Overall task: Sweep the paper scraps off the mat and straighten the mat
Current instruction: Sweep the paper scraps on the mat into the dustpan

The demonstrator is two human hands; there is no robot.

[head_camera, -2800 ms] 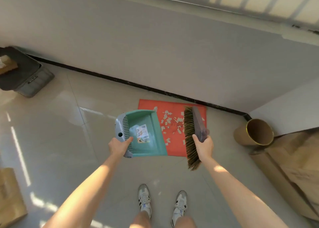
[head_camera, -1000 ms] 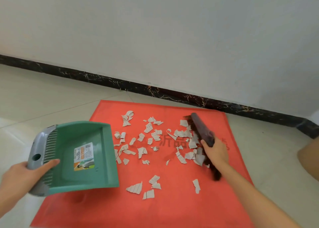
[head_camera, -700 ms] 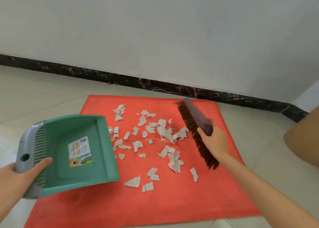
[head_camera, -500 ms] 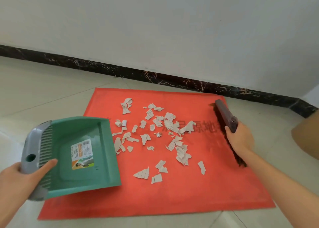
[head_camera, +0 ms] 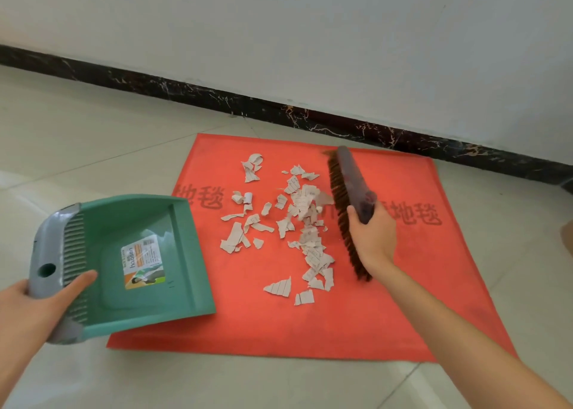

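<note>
A red mat (head_camera: 403, 300) lies on the tiled floor, skewed to the wall. Several white paper scraps (head_camera: 305, 222) are strewn over its middle, bunched along the bristles of a brown hand brush (head_camera: 348, 191). My right hand (head_camera: 373, 238) grips the brush at its near end, bristles facing left against the scraps. My left hand (head_camera: 34, 303) holds a green dustpan (head_camera: 130, 260) by its grey back rim. The pan's lip rests over the mat's left edge, its mouth facing the scraps.
A white wall with a dark marble skirting (head_camera: 279, 111) runs behind the mat. Pale floor tiles (head_camera: 93, 148) surround it. A brown object (head_camera: 568, 235) shows at the right edge.
My right hand has swept the brush leftward from the mat's right side, pushing scraps into a tighter line toward the dustpan. The dustpan has stayed at the mat's left edge.
</note>
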